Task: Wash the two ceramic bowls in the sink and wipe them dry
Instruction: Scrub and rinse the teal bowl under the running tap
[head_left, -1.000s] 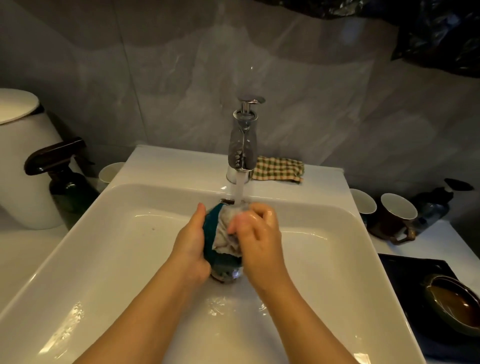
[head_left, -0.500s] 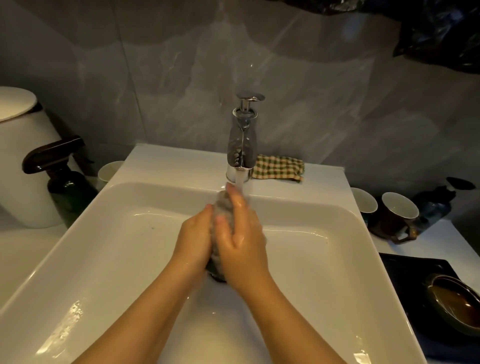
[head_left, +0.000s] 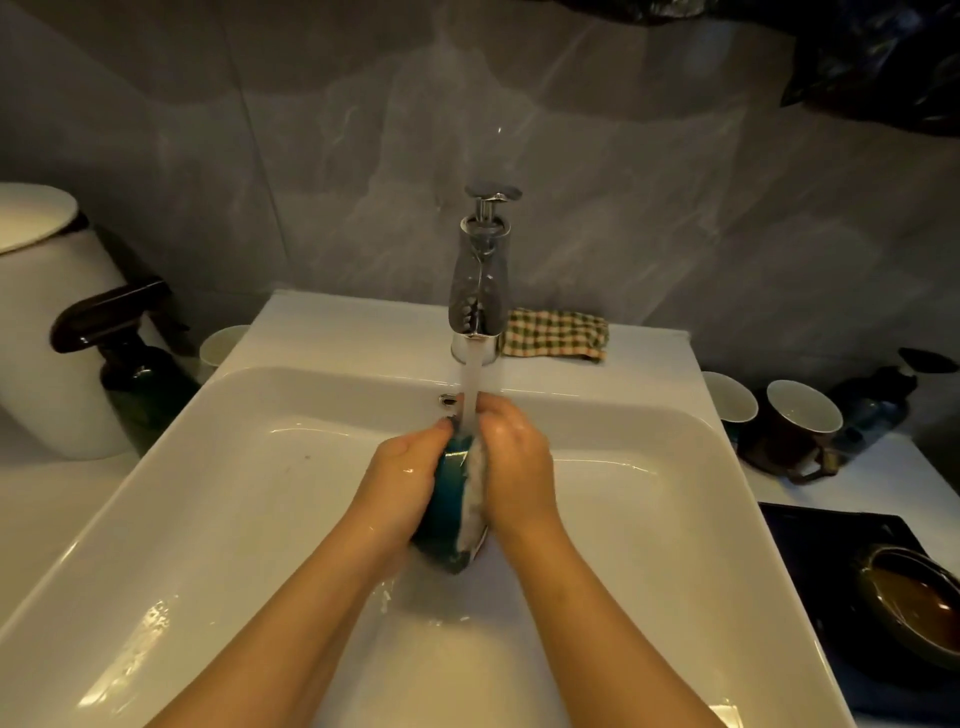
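A teal ceramic bowl (head_left: 444, 499) stands on its edge in the white sink (head_left: 156, 467), directly under the water running from the chrome tap (head_left: 480, 291). My left hand (head_left: 400, 478) grips the bowl's outer side. My right hand (head_left: 517, 467) holds a wet whitish washcloth (head_left: 474, 499) against the bowl's inner side, fingers curled over its rim. Most of the bowl's inside is hidden by the cloth and hand. A second, brown-olive bowl (head_left: 914, 603) lies on a dark mat (head_left: 810, 545) at the right.
A checked cloth (head_left: 558, 332) lies on the sink ledge beside the tap. A white cup (head_left: 730, 397) and a dark mug (head_left: 802, 415) stand at the right. On the left are a dark spray bottle (head_left: 130, 358), a white container (head_left: 47, 322) and a cup (head_left: 223, 345).
My right hand has rubbed the cloth over the bowl and shifted right. The bowl's teal side, covered by both hands half a second ago, shows again between them.
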